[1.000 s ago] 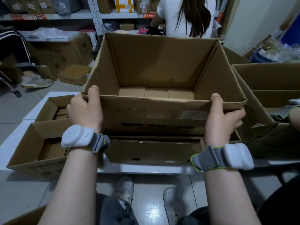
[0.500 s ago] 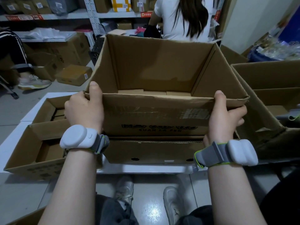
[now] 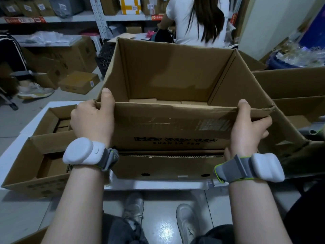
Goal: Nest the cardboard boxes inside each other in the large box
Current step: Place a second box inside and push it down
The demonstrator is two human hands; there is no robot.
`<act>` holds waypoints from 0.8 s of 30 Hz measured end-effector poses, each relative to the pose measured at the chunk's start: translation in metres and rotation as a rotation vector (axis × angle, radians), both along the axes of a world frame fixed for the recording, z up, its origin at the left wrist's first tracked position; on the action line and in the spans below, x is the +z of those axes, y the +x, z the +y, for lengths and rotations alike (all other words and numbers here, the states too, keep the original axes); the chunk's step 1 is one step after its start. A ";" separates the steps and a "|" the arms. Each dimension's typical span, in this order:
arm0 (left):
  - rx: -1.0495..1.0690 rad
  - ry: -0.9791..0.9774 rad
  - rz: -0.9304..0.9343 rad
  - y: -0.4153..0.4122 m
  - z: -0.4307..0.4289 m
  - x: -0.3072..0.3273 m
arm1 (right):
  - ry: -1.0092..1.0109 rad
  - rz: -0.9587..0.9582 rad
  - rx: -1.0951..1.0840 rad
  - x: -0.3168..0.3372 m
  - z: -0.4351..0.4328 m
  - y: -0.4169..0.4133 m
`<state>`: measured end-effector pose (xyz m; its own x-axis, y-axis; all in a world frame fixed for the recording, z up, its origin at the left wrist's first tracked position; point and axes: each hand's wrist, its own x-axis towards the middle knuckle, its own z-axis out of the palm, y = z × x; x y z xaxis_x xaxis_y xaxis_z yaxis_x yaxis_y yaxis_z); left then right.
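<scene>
Seen from the head camera, both hands grip the near wall of an open cardboard box (image 3: 172, 131) at its two corners. The left hand (image 3: 91, 120) hooks its thumb over the rim, with its fingers wrapped round the outside corner. The right hand (image 3: 246, 131) does the same, thumb on the rim and fingers curled along the side wall. The box's brown floor is bare. Its base meets the rim of a lower box (image 3: 167, 166) on the white table (image 3: 154, 184). Two open boxes (image 3: 35, 180) stand at the left, and a large box (image 3: 290, 85) at the right.
</scene>
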<state>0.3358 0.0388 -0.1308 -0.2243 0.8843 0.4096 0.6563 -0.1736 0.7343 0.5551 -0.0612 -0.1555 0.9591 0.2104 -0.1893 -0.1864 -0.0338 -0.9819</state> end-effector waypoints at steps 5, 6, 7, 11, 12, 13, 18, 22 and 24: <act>-0.004 0.006 0.016 0.003 -0.001 0.003 | 0.008 0.002 -0.009 -0.001 0.002 0.001; -0.003 -0.002 0.016 0.003 -0.001 0.003 | 0.002 -0.001 -0.010 -0.001 0.002 0.000; -0.004 -0.009 0.016 0.004 0.000 0.002 | -0.006 -0.003 -0.009 -0.002 0.003 0.001; -0.008 -0.030 0.008 0.004 0.002 -0.001 | -0.030 -0.015 -0.002 -0.004 0.003 0.001; -0.008 -0.034 0.007 0.004 0.003 -0.001 | -0.033 -0.016 0.001 -0.004 0.003 0.001; -0.007 -0.040 0.009 0.004 0.003 -0.001 | -0.037 -0.017 0.003 -0.004 0.004 0.002; 0.000 -0.057 0.017 0.003 0.005 -0.003 | -0.039 -0.025 0.013 -0.005 0.005 0.001; -0.005 -0.111 0.000 0.002 0.008 -0.008 | -0.085 -0.052 0.008 -0.006 0.005 0.000; -0.004 -0.160 -0.012 0.002 0.010 -0.010 | -0.114 -0.056 0.015 -0.008 0.006 0.000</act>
